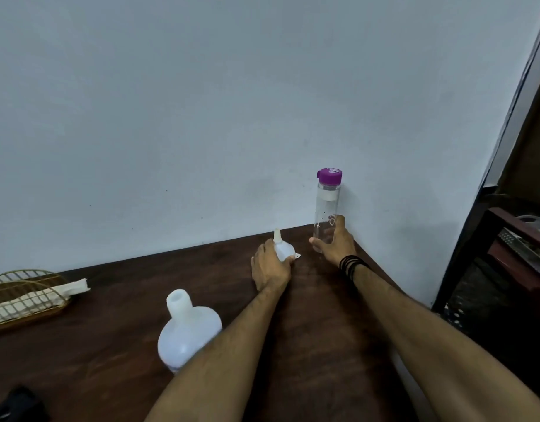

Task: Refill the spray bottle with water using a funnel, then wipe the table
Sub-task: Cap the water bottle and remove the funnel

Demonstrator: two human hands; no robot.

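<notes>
A white translucent spray bottle (188, 330) stands uncapped on the dark wooden table (110, 345), near my left forearm. Farther back, my left hand (270, 268) grips a white funnel (283, 246) that rests upside down, spout pointing up. My right hand (335, 242) wraps around the lower part of a clear water bottle (327, 208) with a purple cap, standing upright against the wall at the table's far right corner.
A gold wire holder (25, 295) with white cloth or tissue (73, 286) sits at the table's left. A black object (16, 405) lies at the front left edge. A dark wooden shelf (512, 254) stands to the right of the table.
</notes>
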